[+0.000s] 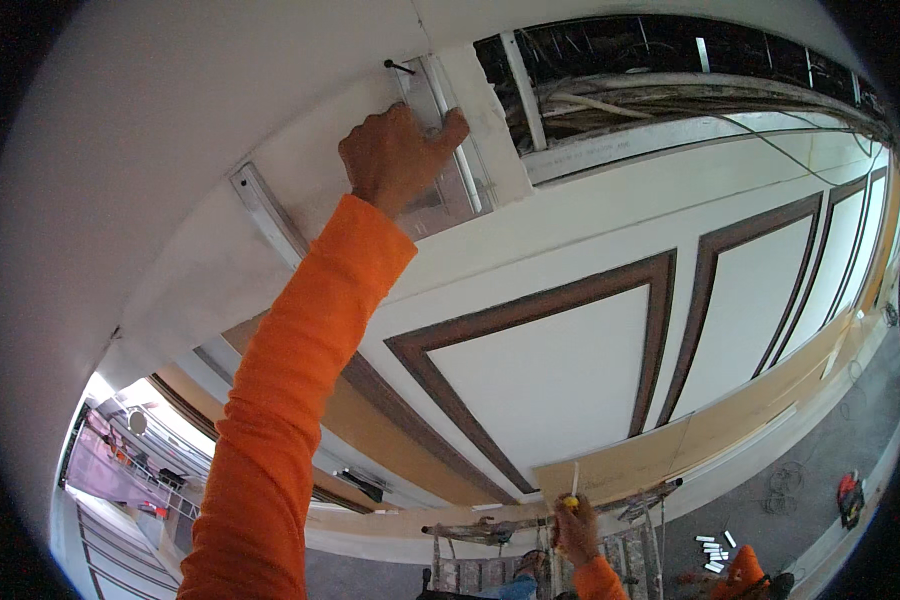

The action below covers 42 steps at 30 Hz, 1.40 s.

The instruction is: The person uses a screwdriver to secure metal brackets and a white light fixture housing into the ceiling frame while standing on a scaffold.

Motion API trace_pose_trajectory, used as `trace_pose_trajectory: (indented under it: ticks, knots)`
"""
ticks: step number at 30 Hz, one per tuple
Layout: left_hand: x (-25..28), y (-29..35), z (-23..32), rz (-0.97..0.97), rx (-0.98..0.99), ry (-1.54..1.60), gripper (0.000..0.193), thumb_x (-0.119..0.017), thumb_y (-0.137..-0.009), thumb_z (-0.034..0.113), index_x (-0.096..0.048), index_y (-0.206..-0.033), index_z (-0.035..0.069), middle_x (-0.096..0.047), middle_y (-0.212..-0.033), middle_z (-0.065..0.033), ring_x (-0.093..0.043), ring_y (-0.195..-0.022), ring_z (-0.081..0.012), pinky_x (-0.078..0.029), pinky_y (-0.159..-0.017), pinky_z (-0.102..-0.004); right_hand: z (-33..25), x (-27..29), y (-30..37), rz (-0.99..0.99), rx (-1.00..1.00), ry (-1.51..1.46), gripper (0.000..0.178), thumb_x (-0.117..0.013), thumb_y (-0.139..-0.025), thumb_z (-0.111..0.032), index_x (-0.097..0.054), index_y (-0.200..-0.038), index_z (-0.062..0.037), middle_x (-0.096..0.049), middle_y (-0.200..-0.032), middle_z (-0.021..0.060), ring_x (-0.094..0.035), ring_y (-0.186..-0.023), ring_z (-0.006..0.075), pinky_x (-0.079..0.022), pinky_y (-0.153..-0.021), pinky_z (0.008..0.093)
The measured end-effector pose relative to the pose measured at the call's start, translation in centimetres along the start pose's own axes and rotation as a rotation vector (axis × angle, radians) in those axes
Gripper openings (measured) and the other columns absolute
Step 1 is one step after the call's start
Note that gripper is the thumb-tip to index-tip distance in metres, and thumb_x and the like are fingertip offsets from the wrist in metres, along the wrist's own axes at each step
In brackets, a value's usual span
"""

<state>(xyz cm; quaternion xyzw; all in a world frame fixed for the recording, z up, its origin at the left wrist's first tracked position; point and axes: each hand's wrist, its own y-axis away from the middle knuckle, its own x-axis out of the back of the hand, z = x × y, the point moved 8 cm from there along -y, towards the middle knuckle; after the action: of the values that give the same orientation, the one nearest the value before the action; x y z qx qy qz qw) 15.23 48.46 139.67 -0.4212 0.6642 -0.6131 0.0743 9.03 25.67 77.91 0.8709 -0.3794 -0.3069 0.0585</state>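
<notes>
My left arm, in an orange sleeve, stretches up to the ceiling edge. The left hand [398,160] is closed, its thumb lying against a pale metal strip [465,180] beside a cut opening; its fingertips are partly hidden. Close to its knuckles a black screw [400,67] sticks out. Low in the view my right hand [576,530] is closed around a yellow-handled tool [571,502] with a thin pale shaft pointing up. The tool's exact kind is too small to tell.
A dark ceiling cavity holds cables [650,95]. White wall panels with brown frames [660,300] run along below. A worn ladder-like platform [470,575] stands under me. White pieces [715,552] and a red-and-black tool [850,500] lie on the floor.
</notes>
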Motion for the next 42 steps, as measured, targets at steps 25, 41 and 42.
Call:
trace_pose_trajectory:
  ticks: [25,41,42]
  knots:
    - [-0.6,-0.3,-0.2,-0.187,0.140,0.167,0.068,-0.057,-0.090,0.058,-0.066,-0.096,-0.010,-0.069,-0.094,-0.0316,-0.068,-0.092,-0.0471,-0.052,-0.087,-0.0531,-38.7,-28.9,-5.0,-0.309,0.769,-0.299,0.033,-0.062,-0.100,-0.031,-0.058,-0.107,0.0004,-0.069,-0.085,0.0086,-0.059,-0.053,0.0100,-0.049,-0.044,0.0245]
    - [-0.9,-0.8,-0.9,-0.185,0.053,0.113,0.077,-0.056,-0.088,0.067,-0.068,-0.096,-0.009,-0.070,-0.093,-0.0299,-0.069,-0.091,-0.0456,-0.053,-0.086,-0.0512,-39.3,-29.7,-7.1,-0.320,0.861,-0.383,0.024,-0.062,-0.100,-0.023,-0.060,-0.107,0.0004,-0.070,-0.080,0.0090,-0.068,-0.069,0.0140,-0.053,-0.054,0.0266]
    - [-0.7,-0.8,-0.8,-0.172,0.024,0.032,0.078,-0.055,-0.088,0.069,-0.068,-0.095,-0.008,-0.070,-0.092,-0.0295,-0.070,-0.090,-0.0446,-0.053,-0.086,-0.0512,-39.3,-29.9,-7.2,-0.312,0.880,-0.348,0.023,-0.062,-0.100,-0.021,-0.059,-0.108,0.0011,-0.069,-0.079,0.0090,-0.068,-0.067,0.0140,-0.053,-0.053,0.0270]
